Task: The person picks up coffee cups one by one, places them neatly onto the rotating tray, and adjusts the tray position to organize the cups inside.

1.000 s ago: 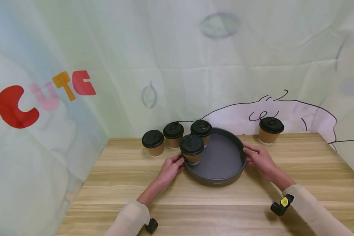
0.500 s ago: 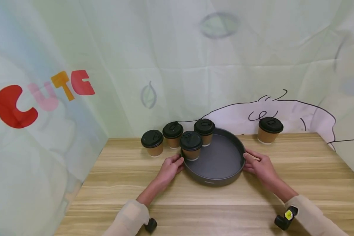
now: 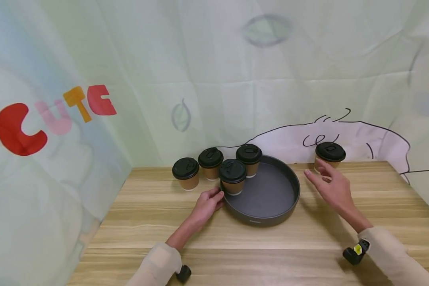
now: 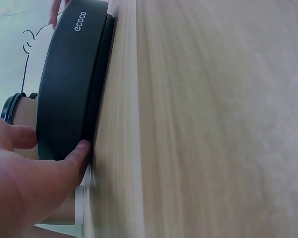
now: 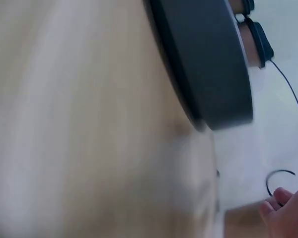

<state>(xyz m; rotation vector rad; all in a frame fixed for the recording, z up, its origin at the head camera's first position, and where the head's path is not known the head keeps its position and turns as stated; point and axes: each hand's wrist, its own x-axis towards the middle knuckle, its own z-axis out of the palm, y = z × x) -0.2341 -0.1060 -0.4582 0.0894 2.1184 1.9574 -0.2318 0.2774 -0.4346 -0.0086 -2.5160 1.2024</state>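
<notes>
A round dark grey tray (image 3: 271, 190) stands on the table, marked "ecoco" on its side wall in the left wrist view. Inside it, at the left, are two brown paper cups with black lids, a front cup (image 3: 233, 177) and a rear cup (image 3: 249, 159). My left hand (image 3: 204, 206) grips the tray's left edge, thumb up at the rim and a finger low on the wall. Off the tray, my right hand (image 3: 332, 188) hovers with parted fingers in front of a lidded paper cup (image 3: 330, 153) at the back right, partly hiding it; contact is unclear.
Two more lidded paper cups, a left cup (image 3: 186, 173) and a right cup (image 3: 211, 163), stand on the wooden table (image 3: 250, 262) left of the tray. A printed curtain (image 3: 214, 79) hangs right behind the table's back edge.
The tray turned slightly, its side marking shifting left, and the cups inside shifted back a little. My right hand let go of the tray and moved right, towards the back-right cup.
</notes>
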